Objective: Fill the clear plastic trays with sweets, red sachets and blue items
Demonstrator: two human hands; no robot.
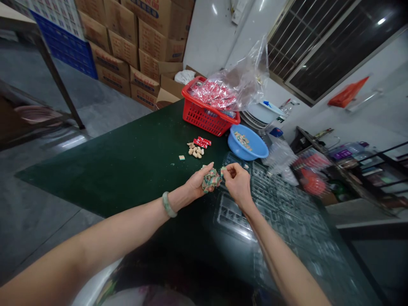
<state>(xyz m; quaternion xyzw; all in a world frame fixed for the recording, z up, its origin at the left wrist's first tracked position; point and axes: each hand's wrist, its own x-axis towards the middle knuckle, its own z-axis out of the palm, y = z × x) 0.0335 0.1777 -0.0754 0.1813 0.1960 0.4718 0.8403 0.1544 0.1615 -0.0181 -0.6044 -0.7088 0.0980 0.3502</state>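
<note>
My left hand [194, 185], with a pale green bangle [168, 204] on its wrist, is cupped around a pile of small striped squares [211, 180] in pink, cream and green. Close to its right side, my right hand [237, 183] pinches one striped square [222, 171] between thumb and fingers. Beyond my left hand, a single striped square [181, 157] lies on the dark green table [137, 170]. Peanuts in shells [196, 151] and red printed packets [202, 142] lie together farther back. Clear plastic trays [274, 204] with compartments spread beneath and beside my right forearm.
A blue bowl [253, 149] holds more striped pieces. Behind it stands a red basket [205, 119] with red packets and a clear plastic bag [251, 72]. Cardboard boxes [121, 46] are stacked by the wall. A cluttered rack [357, 170] stands at the right.
</note>
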